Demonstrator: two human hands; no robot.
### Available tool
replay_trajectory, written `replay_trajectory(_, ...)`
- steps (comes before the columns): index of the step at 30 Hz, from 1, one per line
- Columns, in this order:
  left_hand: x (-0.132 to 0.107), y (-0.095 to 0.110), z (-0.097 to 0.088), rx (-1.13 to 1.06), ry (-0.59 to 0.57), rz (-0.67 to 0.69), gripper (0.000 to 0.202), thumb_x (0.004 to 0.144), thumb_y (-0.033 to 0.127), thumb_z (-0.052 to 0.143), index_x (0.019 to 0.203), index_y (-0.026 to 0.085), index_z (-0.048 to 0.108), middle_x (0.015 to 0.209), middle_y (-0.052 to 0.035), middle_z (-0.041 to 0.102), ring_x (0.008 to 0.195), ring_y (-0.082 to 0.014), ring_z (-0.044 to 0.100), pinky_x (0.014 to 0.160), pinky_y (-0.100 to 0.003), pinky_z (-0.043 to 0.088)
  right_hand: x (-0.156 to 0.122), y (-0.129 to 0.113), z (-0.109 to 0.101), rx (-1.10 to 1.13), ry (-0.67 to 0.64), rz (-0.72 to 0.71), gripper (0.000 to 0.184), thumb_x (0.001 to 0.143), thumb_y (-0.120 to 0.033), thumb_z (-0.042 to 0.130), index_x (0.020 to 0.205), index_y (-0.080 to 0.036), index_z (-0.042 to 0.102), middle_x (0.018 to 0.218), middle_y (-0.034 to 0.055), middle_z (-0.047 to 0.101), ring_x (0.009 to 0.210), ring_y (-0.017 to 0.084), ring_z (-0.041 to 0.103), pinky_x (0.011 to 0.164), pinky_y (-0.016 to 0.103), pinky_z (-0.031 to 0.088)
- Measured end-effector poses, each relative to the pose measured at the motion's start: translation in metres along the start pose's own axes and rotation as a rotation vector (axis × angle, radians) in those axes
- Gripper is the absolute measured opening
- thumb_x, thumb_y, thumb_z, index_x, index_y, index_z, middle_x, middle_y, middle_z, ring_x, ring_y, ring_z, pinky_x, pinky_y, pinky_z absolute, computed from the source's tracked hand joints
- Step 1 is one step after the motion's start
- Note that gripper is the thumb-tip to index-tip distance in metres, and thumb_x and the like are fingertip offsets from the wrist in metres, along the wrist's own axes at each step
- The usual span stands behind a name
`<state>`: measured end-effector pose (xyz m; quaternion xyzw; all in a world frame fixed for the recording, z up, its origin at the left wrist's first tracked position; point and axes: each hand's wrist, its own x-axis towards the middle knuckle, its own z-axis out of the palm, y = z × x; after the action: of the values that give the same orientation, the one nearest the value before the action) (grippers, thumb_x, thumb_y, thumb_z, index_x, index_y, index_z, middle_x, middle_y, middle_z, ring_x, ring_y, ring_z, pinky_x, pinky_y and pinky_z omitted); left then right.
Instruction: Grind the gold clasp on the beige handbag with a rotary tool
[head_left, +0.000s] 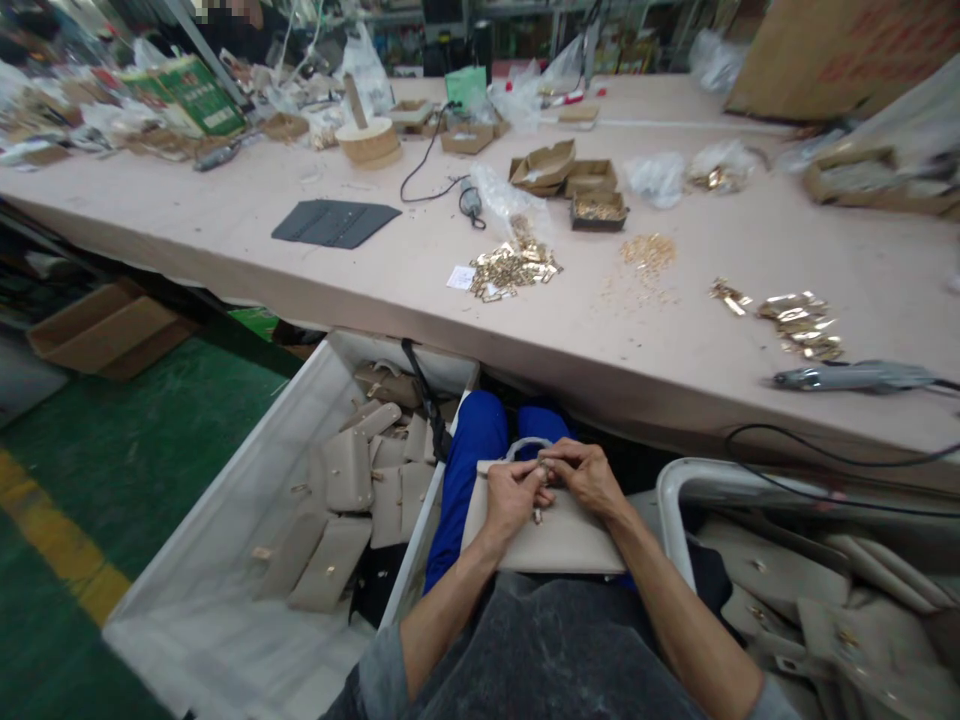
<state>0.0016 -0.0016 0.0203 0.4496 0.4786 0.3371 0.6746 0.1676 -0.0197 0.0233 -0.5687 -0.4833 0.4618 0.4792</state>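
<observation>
A beige handbag [559,545] lies across my lap, its looped handle [529,445] toward the table. Over its upper part my left hand [516,497] is closed in a pinch, fingertips around a small gold metal fitting [544,474]. Meeting it from the other side, my right hand [589,478] pinches at the same fitting with thumb and forefinger. Just below the fingers, a gold clasp piece [537,516] shows against the bag. The fingers partly cover the fitting, so its exact shape is hidden.
To the left stands a white bin [225,560] with several beige bags; another bin [675,500] of bags is at right. On the table [570,330] are gold plates [514,268], small gold parts [649,252], an electric screwdriver [855,377] with a cable, and a dark mat [336,222].
</observation>
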Motion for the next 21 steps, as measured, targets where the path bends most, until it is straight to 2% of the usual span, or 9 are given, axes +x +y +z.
replay_trajectory(2, 0.000, 0.003, -0.001, 0.007, -0.010, 0.025, 0.040, 0.084, 0.043, 0.076, 0.092, 0.004, 0.080, 0.052, -0.0080, 0.069, 0.038, -0.0150, 0.062, 0.037, -0.019, 0.048, 0.000, -0.005, 0.004, 0.017, -0.020, 0.002, 0.024, 0.088, -0.041, 0.073, 0.091, -0.020, 0.084, 0.085, 0.0075, 0.070, 0.074, 0.020, 0.065, 0.067, 0.030, 0.053)
replay_trajectory(5, 0.003, 0.002, -0.003, 0.034, 0.029, 0.037, 0.045, 0.080, 0.049, 0.079, 0.089, 0.005, 0.081, 0.049, -0.0073, 0.068, 0.037, -0.0145, 0.060, 0.038, -0.019, 0.047, 0.002, -0.008, 0.007, 0.013, -0.006, -0.004, 0.020, 0.087, -0.037, 0.073, 0.089, -0.021, 0.084, 0.082, 0.0060, 0.068, 0.071, 0.019, 0.064, 0.064, 0.029, 0.051)
replay_trajectory(11, 0.005, -0.004, -0.003, -0.066, -0.015, -0.038, 0.049, 0.071, 0.050, 0.087, 0.098, 0.009, 0.083, 0.069, -0.0119, 0.077, 0.051, -0.0170, 0.068, 0.049, -0.023, 0.055, -0.002, -0.006, 0.012, -0.040, 0.052, -0.010, 0.016, 0.084, -0.033, 0.072, 0.084, -0.022, 0.084, 0.079, 0.0054, 0.069, 0.070, 0.020, 0.064, 0.063, 0.029, 0.051)
replay_trajectory(14, 0.002, -0.005, -0.002, -0.111, 0.034, -0.031, 0.050, 0.064, 0.049, 0.091, 0.092, 0.008, 0.083, 0.072, -0.0121, 0.077, 0.051, -0.0184, 0.068, 0.047, -0.025, 0.056, -0.004, -0.014, 0.002, -0.103, 0.055, -0.041, 0.018, 0.086, -0.035, 0.072, 0.086, -0.022, 0.084, 0.080, 0.0055, 0.070, 0.071, 0.021, 0.064, 0.065, 0.030, 0.052)
replay_trajectory(15, 0.002, -0.005, -0.002, -0.116, 0.059, -0.031, 0.051, 0.062, 0.049, 0.091, 0.090, 0.008, 0.082, 0.070, -0.0120, 0.076, 0.050, -0.0187, 0.068, 0.046, -0.025, 0.055, -0.004, -0.020, -0.008, -0.152, 0.100, -0.064, 0.020, 0.086, -0.037, 0.072, 0.091, -0.022, 0.084, 0.080, 0.0056, 0.070, 0.070, 0.021, 0.064, 0.066, 0.031, 0.053)
replay_trajectory(17, 0.002, -0.005, -0.003, -0.119, 0.086, -0.032, 0.050, 0.060, 0.048, 0.091, 0.088, 0.007, 0.082, 0.069, -0.0120, 0.075, 0.050, -0.0194, 0.068, 0.045, -0.025, 0.055, -0.004, -0.034, -0.045, -0.266, 0.292, -0.109, 0.030, 0.088, -0.045, 0.072, 0.106, -0.022, 0.082, 0.080, 0.0058, 0.070, 0.069, 0.022, 0.065, 0.067, 0.033, 0.054)
replay_trajectory(19, 0.003, -0.004, -0.003, -0.117, 0.085, -0.027, 0.047, 0.062, 0.046, 0.090, 0.089, 0.008, 0.083, 0.068, -0.0113, 0.075, 0.051, -0.0198, 0.069, 0.046, -0.025, 0.055, -0.003, -0.051, -0.100, -0.346, 0.612, -0.110, 0.047, 0.089, -0.054, 0.071, 0.121, -0.020, 0.076, 0.082, 0.0069, 0.072, 0.070, 0.025, 0.067, 0.069, 0.037, 0.056)
replay_trajectory(21, 0.003, -0.004, -0.004, -0.102, 0.077, -0.022, 0.044, 0.064, 0.044, 0.088, 0.090, 0.009, 0.083, 0.067, -0.0103, 0.075, 0.052, -0.0201, 0.069, 0.047, -0.026, 0.056, -0.001, -0.067, -0.165, -0.500, 0.993, -0.048, 0.056, 0.088, -0.059, 0.067, 0.124, -0.016, 0.073, 0.086, 0.0107, 0.073, 0.076, 0.031, 0.070, 0.077, 0.043, 0.058)
